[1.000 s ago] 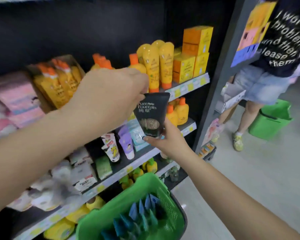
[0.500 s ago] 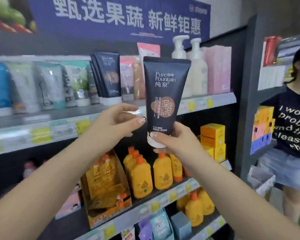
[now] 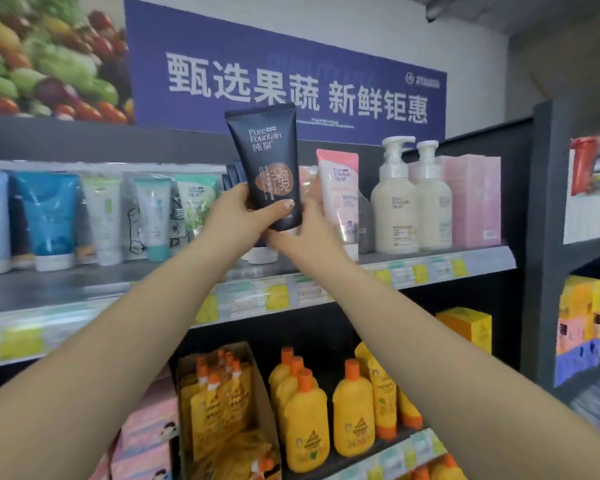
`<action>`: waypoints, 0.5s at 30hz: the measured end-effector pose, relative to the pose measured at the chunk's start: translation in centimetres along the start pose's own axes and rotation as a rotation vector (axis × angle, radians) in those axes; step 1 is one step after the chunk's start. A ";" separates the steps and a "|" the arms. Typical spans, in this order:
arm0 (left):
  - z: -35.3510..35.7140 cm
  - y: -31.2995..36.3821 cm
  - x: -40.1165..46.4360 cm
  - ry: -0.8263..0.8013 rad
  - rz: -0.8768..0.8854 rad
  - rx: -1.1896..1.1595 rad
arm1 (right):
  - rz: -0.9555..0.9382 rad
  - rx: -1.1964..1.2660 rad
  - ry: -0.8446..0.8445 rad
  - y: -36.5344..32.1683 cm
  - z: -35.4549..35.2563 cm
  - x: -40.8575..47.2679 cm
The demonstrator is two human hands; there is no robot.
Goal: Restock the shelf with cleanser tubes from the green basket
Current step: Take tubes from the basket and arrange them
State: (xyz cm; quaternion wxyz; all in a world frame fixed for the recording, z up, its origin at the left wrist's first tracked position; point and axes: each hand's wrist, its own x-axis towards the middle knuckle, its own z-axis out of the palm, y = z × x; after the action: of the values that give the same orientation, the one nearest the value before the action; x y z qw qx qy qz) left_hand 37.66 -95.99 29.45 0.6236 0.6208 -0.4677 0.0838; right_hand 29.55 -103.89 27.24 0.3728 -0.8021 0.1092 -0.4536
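Note:
A dark navy cleanser tube (image 3: 267, 157) marked "Pure Fountain" stands cap-down in both my hands, raised in front of the top shelf (image 3: 430, 268). My left hand (image 3: 236, 216) grips its lower left side, thumb across the front. My right hand (image 3: 309, 230) holds the bottom by the white cap. Matching dark tubes (image 3: 231, 176) stand on the shelf just behind it. The green basket is out of view.
Left of the dark tubes stands a row of blue, green and white tubes (image 3: 101, 216). To their right are a pink tube (image 3: 338, 195), two pump bottles (image 3: 413, 202) and pink boxes (image 3: 471, 202). Orange bottles (image 3: 326, 410) fill the shelf below. A person stands at the far right edge.
Both hands have lifted the tube from near the basket up to the top shelf. My left hand, which was only near the tube, now grips it. The view has tilted upward.

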 end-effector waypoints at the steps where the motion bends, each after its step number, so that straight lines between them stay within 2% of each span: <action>1: 0.2 -0.7 0.2 0.012 0.002 0.011 | 0.008 -0.036 -0.003 0.5 0.5 0.4; 5: 0.7 -2.6 0.9 0.018 0.011 0.119 | 0.027 -0.227 -0.044 1.7 1.4 1.5; 15: 0.6 -2.9 1.2 -0.035 -0.027 0.368 | 0.040 -0.402 -0.055 2.3 1.2 2.2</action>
State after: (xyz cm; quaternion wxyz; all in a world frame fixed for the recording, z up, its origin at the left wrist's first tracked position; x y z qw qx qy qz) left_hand 39.97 -97.69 28.11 0.4925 0.7320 -0.4468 0.1485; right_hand 32.14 -105.97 26.70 0.2168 -0.8701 0.2034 -0.3931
